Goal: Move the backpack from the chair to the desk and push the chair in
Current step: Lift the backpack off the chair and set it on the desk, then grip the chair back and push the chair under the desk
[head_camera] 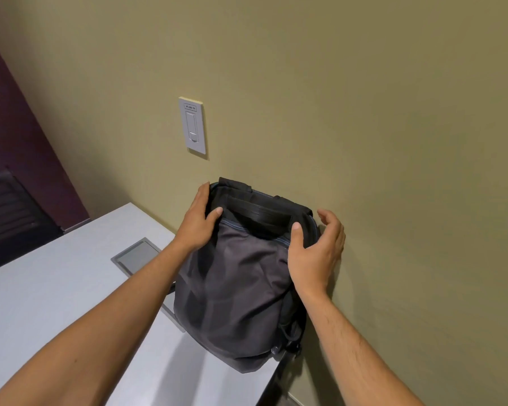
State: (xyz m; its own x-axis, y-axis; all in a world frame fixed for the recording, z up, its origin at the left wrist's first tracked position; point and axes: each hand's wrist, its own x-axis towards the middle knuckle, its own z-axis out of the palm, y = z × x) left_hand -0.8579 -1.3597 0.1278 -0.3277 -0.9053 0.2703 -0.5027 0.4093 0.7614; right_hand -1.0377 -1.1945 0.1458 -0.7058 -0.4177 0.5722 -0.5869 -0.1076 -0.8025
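Note:
A dark grey backpack (235, 291) with a black top handle stands upright on the white desk (56, 291), leaning against the olive wall at the desk's right end. My left hand (198, 219) grips the bag's upper left corner, thumb on the front. My right hand (317, 253) is at the upper right corner with its thumb on the fabric and its fingers spread apart behind the bag, near the wall. The top of a dark chair (9, 212) shows at the far left, beyond the desk.
A grey recessed cable hatch (135, 256) sits in the desk, left of the backpack. A white wall switch plate (192, 126) is mounted above the bag. The desk's right edge (272, 379) ends close to the wall.

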